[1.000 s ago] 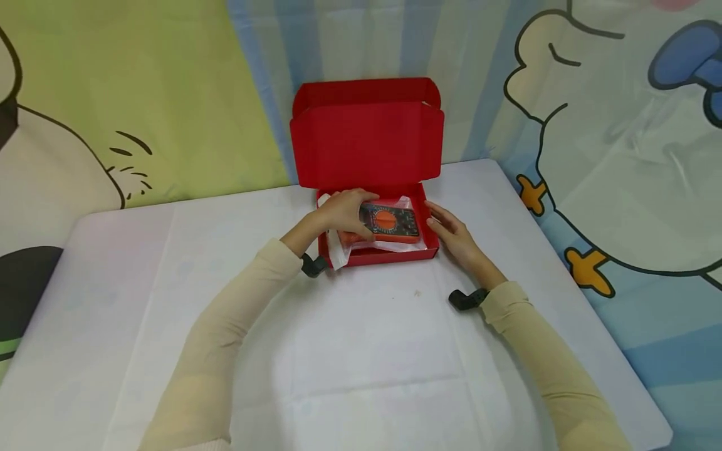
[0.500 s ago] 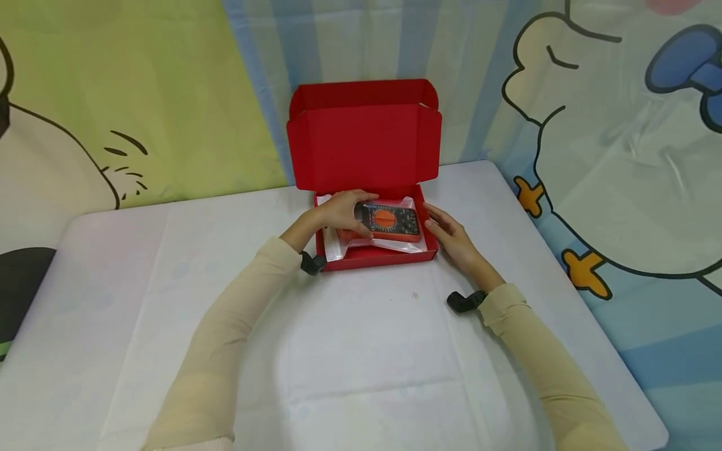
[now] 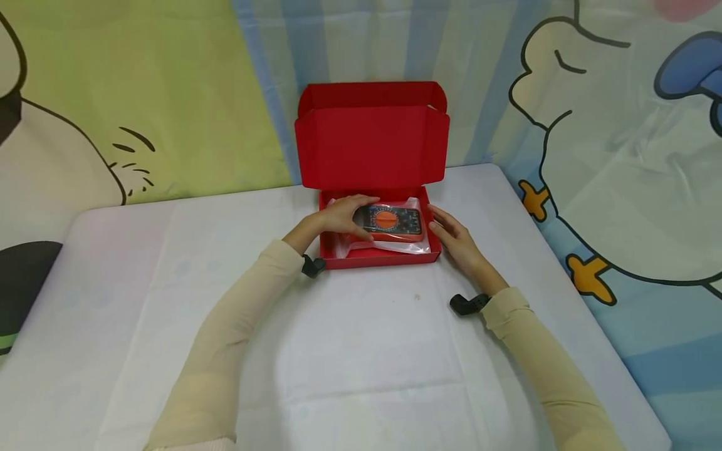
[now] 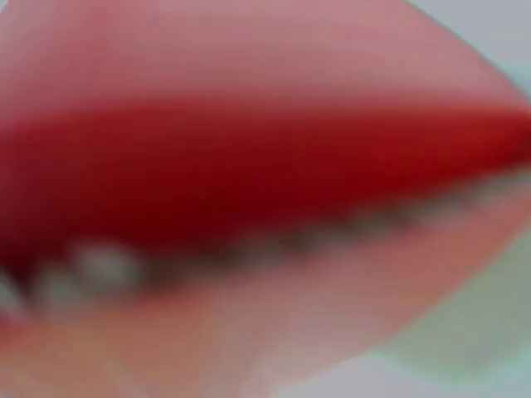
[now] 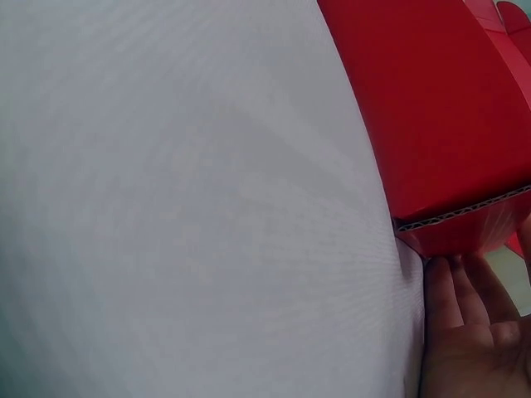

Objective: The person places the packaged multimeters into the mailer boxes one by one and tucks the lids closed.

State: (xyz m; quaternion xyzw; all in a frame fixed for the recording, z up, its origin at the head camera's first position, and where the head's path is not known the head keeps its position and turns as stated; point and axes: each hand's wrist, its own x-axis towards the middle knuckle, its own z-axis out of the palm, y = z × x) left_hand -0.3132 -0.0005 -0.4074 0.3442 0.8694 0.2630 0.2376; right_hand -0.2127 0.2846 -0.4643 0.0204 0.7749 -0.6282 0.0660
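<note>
Head view: I gripped the multimeter (image 3: pixel 396 221)
My half-curled left hand (image 3: pixel 340 216) clasped its left end; my uncurled right hand (image 3: pixel 459 244) touched the red box (image 3: pixel 383 260), likely bracing it.

A white surface (image 3: pixel 361 351) spreads beneath the fingers (image 3: pixel 442 218) and toward the viewer, with a small tan mark (image 3: pixel 417 297) nearer than the fingers. Beyond them hangs a blue-striped backdrop (image 3: pixel 383 44); beyond and left, a yellow-green area (image 3: pixel 180 81). Right of the fingers is a printed, black-outlined white cartoon figure (image 3: pixel 626 194) with orange foot-like shapes (image 3: pixel 590 279).
</note>
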